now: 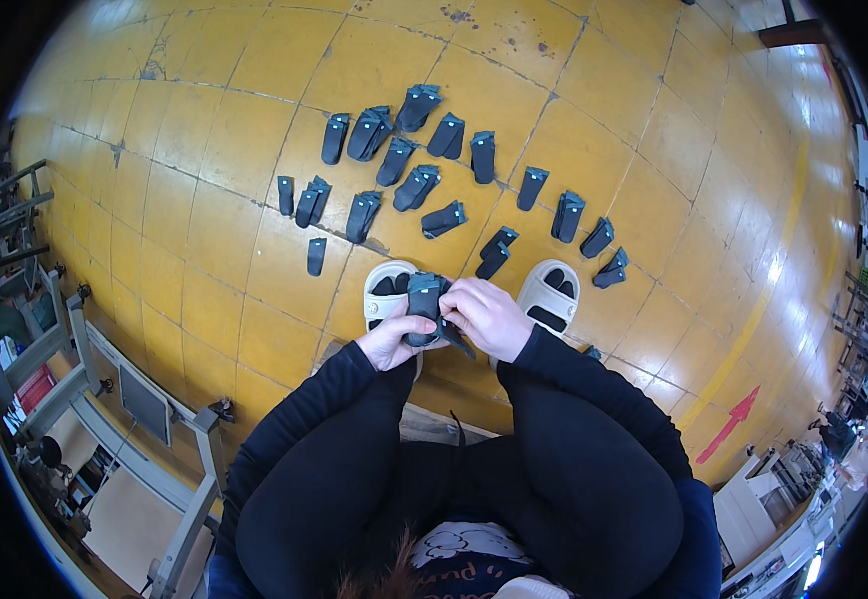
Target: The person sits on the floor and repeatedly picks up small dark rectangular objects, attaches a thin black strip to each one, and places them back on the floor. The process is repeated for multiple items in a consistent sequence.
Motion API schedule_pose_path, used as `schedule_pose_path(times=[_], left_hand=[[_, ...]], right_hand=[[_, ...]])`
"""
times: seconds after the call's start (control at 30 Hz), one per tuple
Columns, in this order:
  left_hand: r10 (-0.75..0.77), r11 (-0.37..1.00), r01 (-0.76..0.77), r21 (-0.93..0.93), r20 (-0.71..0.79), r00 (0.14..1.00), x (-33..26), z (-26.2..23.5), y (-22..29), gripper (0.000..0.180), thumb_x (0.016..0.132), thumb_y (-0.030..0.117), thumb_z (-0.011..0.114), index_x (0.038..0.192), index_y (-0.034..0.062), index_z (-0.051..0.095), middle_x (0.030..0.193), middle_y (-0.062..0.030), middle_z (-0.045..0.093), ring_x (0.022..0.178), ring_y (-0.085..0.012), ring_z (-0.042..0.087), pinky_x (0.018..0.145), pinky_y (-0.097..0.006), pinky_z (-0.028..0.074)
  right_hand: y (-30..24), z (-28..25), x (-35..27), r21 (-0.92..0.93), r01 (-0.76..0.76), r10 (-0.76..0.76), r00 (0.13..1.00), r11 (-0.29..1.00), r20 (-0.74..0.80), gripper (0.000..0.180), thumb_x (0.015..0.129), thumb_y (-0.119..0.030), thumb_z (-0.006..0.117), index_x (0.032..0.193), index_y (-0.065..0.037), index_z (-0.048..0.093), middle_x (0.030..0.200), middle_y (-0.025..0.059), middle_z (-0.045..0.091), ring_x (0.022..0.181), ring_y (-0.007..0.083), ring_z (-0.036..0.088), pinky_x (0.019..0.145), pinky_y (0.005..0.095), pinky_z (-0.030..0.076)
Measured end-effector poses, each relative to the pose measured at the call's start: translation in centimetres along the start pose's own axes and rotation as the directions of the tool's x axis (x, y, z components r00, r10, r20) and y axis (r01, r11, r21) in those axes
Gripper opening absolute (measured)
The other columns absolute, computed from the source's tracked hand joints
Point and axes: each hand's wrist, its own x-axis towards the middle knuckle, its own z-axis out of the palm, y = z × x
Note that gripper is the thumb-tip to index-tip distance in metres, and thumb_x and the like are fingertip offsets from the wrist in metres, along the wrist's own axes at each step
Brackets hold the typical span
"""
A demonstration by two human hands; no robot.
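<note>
Between my knees, my left hand point(391, 341) grips a small stack of dark, flat, round-ended pieces with teal ends point(424, 299), its thumb pressed across the front. From the other side, the fingers of my right hand point(488, 317) are curled together at the stack's right edge. One dark piece sticks out below them toward the lower right. What exactly the right fingertips pinch is partly hidden. Beyond my feet, several similar bundles point(417, 187) lie spread over the floor, each with small pale marks near the teal end. The closest is a staggered bundle point(495, 254) ahead of my hands.
My feet in cream sandals point(551, 298) rest on the yellow tiled floor point(224, 235). Grey metal frames point(144, 469) stand at the left. A red arrow point(729, 424) marks the floor at the right, near a white cabinet point(748, 504).
</note>
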Motion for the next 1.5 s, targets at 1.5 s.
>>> schedule_pose_path(times=[1.5], left_hand=[[0.252, 0.964, -0.252, 0.082, 0.006, 0.968, -0.2, -0.1, 3.0, 0.079, 0.072, -0.009, 0.059, 0.142, 0.0105, 0.029, 0.125, -0.0122, 0.050, 0.100, -0.0155, 0.055, 0.088, -0.030, 0.050]], right_hand=[[16.0, -11.9, -11.5, 0.695, -0.396, 0.800, 0.323, 0.599, -0.506, 0.010, 0.094, -0.011, 0.059, 0.100, -0.003, 0.060, 0.080, 0.0009, 0.061, 0.070, 0.0090, 0.060, 0.064, 0.0226, 0.049]])
